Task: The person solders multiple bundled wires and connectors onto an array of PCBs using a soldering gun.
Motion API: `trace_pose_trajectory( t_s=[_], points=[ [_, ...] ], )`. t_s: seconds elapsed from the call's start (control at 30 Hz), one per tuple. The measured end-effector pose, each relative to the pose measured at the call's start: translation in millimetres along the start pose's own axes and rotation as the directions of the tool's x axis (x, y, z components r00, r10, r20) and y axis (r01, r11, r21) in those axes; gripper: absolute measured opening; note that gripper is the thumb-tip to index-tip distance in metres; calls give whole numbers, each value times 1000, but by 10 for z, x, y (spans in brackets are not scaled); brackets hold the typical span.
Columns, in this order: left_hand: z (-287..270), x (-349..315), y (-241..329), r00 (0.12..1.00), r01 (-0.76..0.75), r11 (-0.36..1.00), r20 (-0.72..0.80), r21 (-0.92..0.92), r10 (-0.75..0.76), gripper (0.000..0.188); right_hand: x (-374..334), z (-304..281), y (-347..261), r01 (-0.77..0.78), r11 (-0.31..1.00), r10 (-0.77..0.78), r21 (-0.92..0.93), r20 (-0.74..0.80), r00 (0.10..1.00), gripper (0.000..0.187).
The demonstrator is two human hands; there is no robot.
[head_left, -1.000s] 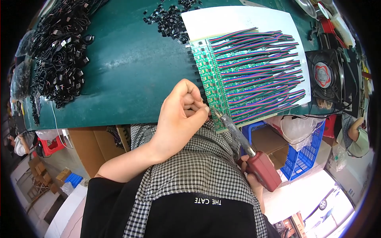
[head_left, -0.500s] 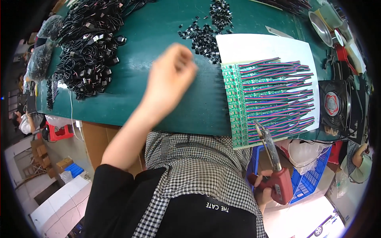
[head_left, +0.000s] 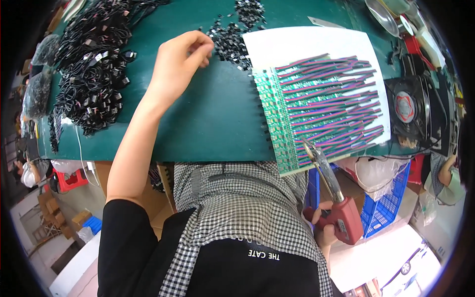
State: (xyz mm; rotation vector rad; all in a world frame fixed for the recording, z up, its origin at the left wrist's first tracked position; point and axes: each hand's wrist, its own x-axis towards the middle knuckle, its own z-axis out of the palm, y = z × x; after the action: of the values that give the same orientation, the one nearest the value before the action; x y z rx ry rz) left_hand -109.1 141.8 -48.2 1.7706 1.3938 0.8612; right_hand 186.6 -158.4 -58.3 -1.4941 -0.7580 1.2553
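My left hand [head_left: 183, 54] is over the green table, just left of a pile of small black connectors [head_left: 230, 42]. Its fingers are curled in toward the thumb, and whatever they may pinch is too small to make out. In my right hand [head_left: 324, 225], low at the right, is the red handle of a soldering gun [head_left: 341, 218]. The gun's tip points up at a row of green circuit boards [head_left: 274, 119] with multicoloured wires [head_left: 331, 99] fanning right. Those boards lie at the lower left of a white sheet [head_left: 307, 42]; black connectors show along their left edge.
A large heap of black cables [head_left: 91, 74] covers the table's left side. At the right stand a black fan [head_left: 405, 106] and a metal bowl [head_left: 382, 17]. Below the edge is a blue crate [head_left: 386, 203]. Another person's arm [head_left: 445, 175] shows far right.
My left hand has moved a little farther over the table, still with curled fingers. The soldering gun stays near the wires in my right hand. The whole view has shifted slightly.
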Motion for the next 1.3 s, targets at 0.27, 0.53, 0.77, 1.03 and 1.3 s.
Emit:
trace_pose_trajectory(
  t_s=[0.27, 0.53, 0.77, 1.03, 1.3],
  points=[
    [422, -987, 573, 812, 579, 561, 479, -592, -333, 11, -31, 98, -92, 34, 999, -35, -10, -38, 999, 75],
    [713, -1230, 800, 846, 526, 663, 406, -534, -344, 11, -20, 41, -96, -1, 997, -1, 80, 23, 1000, 40],
    [757, -1200, 779, 855, 510, 715, 371, -479, -362, 21, -20, -36, -23, 30, 977, -21, -211, 41, 999, 55],
    [773, -1181, 793, 856, 508, 710, 374, -488, -356, 23, -171, -390, 381, 97, 903, -62, -418, 97, 993, 74],
    [788, -1186, 778, 858, 508, 701, 366, -501, -361, 23, -159, -364, 378, 119, 906, -91, -407, 86, 992, 74]
  ],
)
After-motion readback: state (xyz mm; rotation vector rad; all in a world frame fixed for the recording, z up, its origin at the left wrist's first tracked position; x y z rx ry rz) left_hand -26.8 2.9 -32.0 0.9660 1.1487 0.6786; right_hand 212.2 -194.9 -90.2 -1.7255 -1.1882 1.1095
